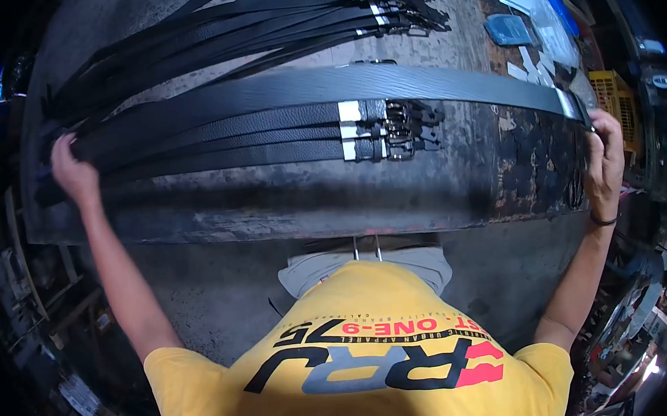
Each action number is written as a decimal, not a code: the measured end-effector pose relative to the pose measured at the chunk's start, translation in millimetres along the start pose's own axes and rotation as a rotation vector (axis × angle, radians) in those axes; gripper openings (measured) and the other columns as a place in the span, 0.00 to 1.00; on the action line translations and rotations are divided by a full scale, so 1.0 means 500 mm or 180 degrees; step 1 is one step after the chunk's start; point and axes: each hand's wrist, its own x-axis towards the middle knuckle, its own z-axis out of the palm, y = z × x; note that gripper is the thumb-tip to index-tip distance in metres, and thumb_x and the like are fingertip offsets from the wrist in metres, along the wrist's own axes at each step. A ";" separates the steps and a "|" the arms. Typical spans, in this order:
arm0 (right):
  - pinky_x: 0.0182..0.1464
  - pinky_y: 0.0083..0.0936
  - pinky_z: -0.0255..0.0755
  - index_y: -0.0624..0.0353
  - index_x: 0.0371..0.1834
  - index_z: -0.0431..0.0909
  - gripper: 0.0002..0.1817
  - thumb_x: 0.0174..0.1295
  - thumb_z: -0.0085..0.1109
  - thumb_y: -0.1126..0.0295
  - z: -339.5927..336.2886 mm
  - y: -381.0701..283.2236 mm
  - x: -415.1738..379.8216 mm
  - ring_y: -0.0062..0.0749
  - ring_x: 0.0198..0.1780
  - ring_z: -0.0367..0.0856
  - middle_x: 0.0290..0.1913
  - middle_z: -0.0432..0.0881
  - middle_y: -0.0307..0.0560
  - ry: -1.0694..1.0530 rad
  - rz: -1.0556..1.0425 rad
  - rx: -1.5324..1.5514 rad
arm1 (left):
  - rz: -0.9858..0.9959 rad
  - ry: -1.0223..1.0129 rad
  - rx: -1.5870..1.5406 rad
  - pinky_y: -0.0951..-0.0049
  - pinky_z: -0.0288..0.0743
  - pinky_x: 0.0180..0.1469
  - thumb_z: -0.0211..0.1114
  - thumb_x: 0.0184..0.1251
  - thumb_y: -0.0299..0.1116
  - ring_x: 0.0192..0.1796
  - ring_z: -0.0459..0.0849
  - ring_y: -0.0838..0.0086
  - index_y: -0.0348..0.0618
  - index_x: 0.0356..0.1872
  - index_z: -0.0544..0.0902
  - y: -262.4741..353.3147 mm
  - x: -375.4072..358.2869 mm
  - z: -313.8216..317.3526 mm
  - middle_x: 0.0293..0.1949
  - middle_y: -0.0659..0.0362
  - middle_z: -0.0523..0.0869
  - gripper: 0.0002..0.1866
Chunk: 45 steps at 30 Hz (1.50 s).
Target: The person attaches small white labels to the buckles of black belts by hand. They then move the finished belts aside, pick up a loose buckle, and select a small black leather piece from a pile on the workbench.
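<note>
A wide black belt (pixel 302 86) stretches across the table above a row of other belts. Its buckle end, at the right, is in my right hand (pixel 604 158), whose fingers are closed round it. My left hand (pixel 76 170) is at the far left, fingers curled at the dark belt ends; what exactly they grip is hard to make out. Between my hands lies a near stack of black belts (pixel 267 138) with white bands and metal buckles (pixel 399 132) pointing right.
Another pile of black belts (pixel 259 31) lies at the back of the table (pixel 272 208). At the back right are a blue-grey object (pixel 508 30), clear plastic (pixel 553 34) and white paper pieces (pixel 528 67). A yellow crate (pixel 612 99) stands beyond the right edge.
</note>
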 end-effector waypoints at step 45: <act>0.53 0.34 0.65 0.50 0.36 0.80 0.09 0.50 0.63 0.69 0.395 -0.102 -0.296 0.36 0.49 0.76 0.39 0.79 0.39 -0.0006 -0.0397 0.0356 | 0.1171 -0.1519 -0.2334 0.62 0.68 0.43 0.72 0.50 0.52 0.44 0.76 0.64 0.54 0.49 0.84 0.945 -0.230 -0.146 0.40 0.59 0.79 0.25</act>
